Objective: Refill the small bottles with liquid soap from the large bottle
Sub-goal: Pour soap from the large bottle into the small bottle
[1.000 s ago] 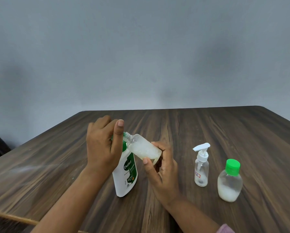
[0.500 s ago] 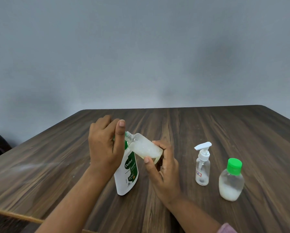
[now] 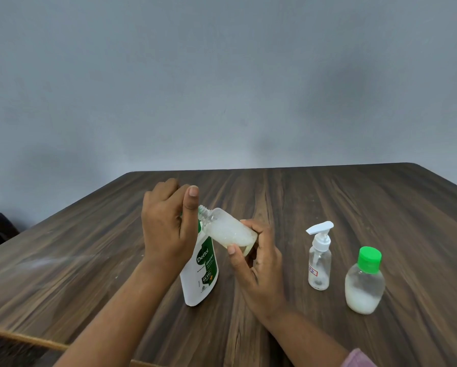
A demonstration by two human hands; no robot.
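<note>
Small open bottle [image 3: 228, 231]: capless, held tilted above the table [image 3: 354, 197], threaded neck aimed up and left at the top of the large bottle [image 3: 202, 271], close by the left thumb. Cloudy white soap filled much of its body.

Right hand [image 3: 259, 263] gripped it by the base end, fingers curled behind, thumb in front. Left hand [image 3: 166, 229] sat over the head of the large bottle, fingers curled round its hidden top, thumb straight up beside the small bottle's neck. The large bottle stood on the table between the two wrists, leaning slightly.

Handling, judged: the small bottle looked light, thin-walled and squeezable, likely slick if soap had run. It is best held round the lower body, as here, neck left free. The large bottle looked heavier and stiffer; steady it at the shoulder.

Right of the right hand: a clear pump bottle [image 3: 319, 263], nearly empty, upright. Further right stood a green-capped bottle [image 3: 364, 284], part filled.

Against the earlier frames little had changed. Both grips and the tilt matched, and the two standing bottles had not shifted.
</note>
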